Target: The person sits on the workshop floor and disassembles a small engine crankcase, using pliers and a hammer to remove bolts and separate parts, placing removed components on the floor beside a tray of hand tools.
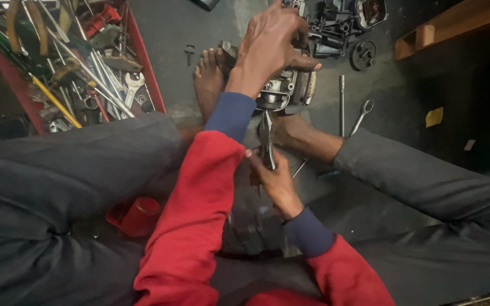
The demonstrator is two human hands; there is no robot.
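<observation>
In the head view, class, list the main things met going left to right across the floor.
Red tool tray → small black bolt → engine part under left hand → metal rod → open-end spanner → yellow scrap.

One head-worn camera looks steeply down, close over the lap.

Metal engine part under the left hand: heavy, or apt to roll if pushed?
The metal engine part looks like cast metal, so probably rigid and heavy for its size. Its blocky, irregular shape suggests it would tip rather than roll. The left hand and bare feet brace it, hinting it shifts under the pliers.
</observation>
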